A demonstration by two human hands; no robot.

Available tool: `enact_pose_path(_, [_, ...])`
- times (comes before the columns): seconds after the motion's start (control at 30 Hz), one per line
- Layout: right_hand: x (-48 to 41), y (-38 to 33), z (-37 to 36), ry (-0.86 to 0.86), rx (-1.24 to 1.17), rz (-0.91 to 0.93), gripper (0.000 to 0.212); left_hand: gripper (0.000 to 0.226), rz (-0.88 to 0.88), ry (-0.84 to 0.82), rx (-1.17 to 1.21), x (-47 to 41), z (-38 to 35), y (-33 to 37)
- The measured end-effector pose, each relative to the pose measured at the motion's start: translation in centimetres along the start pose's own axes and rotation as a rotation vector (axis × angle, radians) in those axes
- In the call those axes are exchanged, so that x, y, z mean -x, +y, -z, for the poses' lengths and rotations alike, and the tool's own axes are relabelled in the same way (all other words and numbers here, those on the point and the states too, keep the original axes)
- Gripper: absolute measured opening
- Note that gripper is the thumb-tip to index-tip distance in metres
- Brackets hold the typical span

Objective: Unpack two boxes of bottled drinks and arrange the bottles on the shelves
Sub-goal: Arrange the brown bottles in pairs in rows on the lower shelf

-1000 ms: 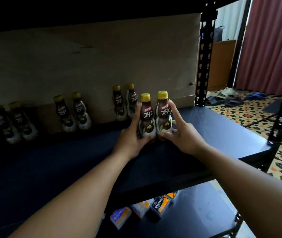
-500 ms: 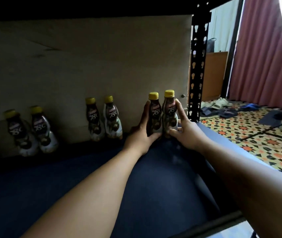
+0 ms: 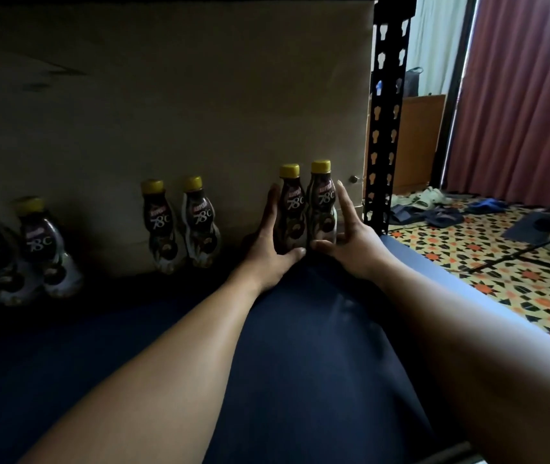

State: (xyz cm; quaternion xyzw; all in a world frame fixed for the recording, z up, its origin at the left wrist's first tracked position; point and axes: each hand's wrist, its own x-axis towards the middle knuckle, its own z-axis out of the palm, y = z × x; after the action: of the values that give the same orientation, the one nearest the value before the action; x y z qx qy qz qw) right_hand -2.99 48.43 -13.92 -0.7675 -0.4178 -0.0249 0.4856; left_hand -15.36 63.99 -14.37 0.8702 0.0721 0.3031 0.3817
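Two dark coffee bottles with yellow caps stand side by side at the back of the dark blue shelf point(image 3: 300, 346), against a cardboard back panel point(image 3: 200, 112). My left hand point(image 3: 268, 244) cups the left bottle point(image 3: 292, 209), fingers up its left side and thumb across its base. My right hand point(image 3: 350, 241) sits beside the right bottle point(image 3: 322, 205). Its thumb touches the base and its straight fingers stand slightly off the bottle's side.
Along the back panel to the left stand one pair of the same bottles point(image 3: 180, 226) and another pair point(image 3: 22, 249) at the far left. A black perforated shelf post point(image 3: 384, 128) rises just right of my hands. Beyond it lie patterned floor, sandals and a red curtain.
Both bottles have gone from mid-shelf to the back panel, carried by my hands. My right fingers have straightened and come off the right bottle's side.
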Motion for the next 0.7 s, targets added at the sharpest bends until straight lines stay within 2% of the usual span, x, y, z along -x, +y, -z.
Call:
enact_pose_path(0.2, [-0.4, 0.6, -0.2, 0.0, 0.068, 0.004, 0.11, 0.111, -0.003, -0.005, 0.019, -0.1, -0.1, -0.1])
enact_pose_path(0.4, [-0.6, 0.6, -0.3, 0.009, 0.075, 0.008, 0.11, 0.113, 0.017, 0.007, 0.029, -0.3, -0.1, 0.0])
enact_pose_path(0.7, [-0.7, 1.2, -0.3, 0.05, 0.022, -0.008, 0.109, 0.11, 0.03, 0.029, 0.025, -0.2, -0.1, -0.1])
